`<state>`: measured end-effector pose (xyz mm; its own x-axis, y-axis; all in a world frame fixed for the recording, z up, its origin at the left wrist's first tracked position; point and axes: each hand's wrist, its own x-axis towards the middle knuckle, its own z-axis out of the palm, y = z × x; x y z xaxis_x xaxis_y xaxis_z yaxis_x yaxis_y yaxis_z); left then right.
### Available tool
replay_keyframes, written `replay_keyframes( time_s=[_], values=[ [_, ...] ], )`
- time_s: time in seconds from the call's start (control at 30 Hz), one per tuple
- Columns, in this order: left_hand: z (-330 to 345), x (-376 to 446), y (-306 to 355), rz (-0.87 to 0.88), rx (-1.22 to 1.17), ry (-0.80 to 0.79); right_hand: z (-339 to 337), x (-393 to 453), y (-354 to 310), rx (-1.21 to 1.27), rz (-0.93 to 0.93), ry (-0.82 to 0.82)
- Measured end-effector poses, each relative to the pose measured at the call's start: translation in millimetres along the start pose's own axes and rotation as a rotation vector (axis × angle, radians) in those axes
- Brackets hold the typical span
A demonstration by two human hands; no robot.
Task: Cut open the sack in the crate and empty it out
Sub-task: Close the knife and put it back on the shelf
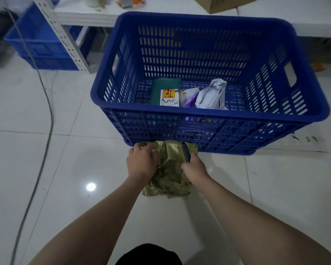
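Note:
A crumpled yellow-green woven sack (170, 169) lies on the white tiled floor, right against the front of the big blue slatted crate (208, 113). My left hand (142, 162) presses down and grips the sack's left side. My right hand (194, 166) rests on the sack's right side and holds a dark blue cutter (186, 152), pointing away from me. Inside the crate lie a green packet (163, 90) with a white, red and yellow label (169, 97), a purple item (191, 101) and a crumpled white mailer bag (211, 95).
A grey cable (46, 115) runs down the floor at the left. Behind the crate stands a white shelf (107, 16) with a perforated metal post (63, 35), a cardboard box (224, 3) on top, and more blue crates (40, 48) at the back left.

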<state>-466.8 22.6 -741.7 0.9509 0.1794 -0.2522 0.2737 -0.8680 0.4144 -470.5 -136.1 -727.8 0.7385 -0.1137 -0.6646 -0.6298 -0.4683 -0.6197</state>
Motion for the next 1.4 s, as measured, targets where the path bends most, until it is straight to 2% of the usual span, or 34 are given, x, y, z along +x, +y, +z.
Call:
replay_keyframes(
  time_s=[0.17, 0.33, 0.53, 0.7, 0.8, 0.9, 1.0, 1.1, 1.23, 1.4],
  values=[
    [-53.8, -23.6, 31.5, 0.087, -0.135, -0.066, -27.0, -56.3, -30.2, 0.006, -0.063, -0.039],
    [-146.2, -50.0, 73.6, 0.137, -0.085, -0.067, -71.4, -128.6, -91.2, -0.045, -0.142, 0.054],
    [-320.6, -66.7, 152.5, 0.279, 0.065, 0.0, -156.5, -234.5, -218.9, -0.107, -0.292, 0.198],
    [-478.5, -74.8, 233.4, 0.347, 0.088, 0.0, -238.4, -325.7, -340.1, -0.166, -0.385, 0.284],
    [-561.1, -86.3, 280.8, 0.377, -0.073, -0.109, -279.3, -375.2, -406.3, -0.106, -0.419, 0.265],
    [-626.4, -100.1, 327.2, 0.41, -0.4, -0.224, -310.0, -420.5, -460.8, -0.061, -0.476, 0.209],
    [-673.1, -111.5, 367.3, 0.416, -0.728, -0.331, -333.3, -450.9, -501.8, -0.016, -0.509, 0.206],
    [-699.8, -115.1, 395.2, 0.405, -0.946, -0.378, -354.7, -464.5, -527.8, 0.148, -0.517, 0.131],
    [-712.7, -99.3, 417.5, 0.324, -1.061, -0.314, -389.6, -460.8, -544.9, 0.285, -0.537, 0.196],
    [-709.2, -58.8, 452.3, 0.197, -1.055, -0.262, -438.7, -426.8, -559.3, 0.32, -0.559, 0.224]
  ],
)
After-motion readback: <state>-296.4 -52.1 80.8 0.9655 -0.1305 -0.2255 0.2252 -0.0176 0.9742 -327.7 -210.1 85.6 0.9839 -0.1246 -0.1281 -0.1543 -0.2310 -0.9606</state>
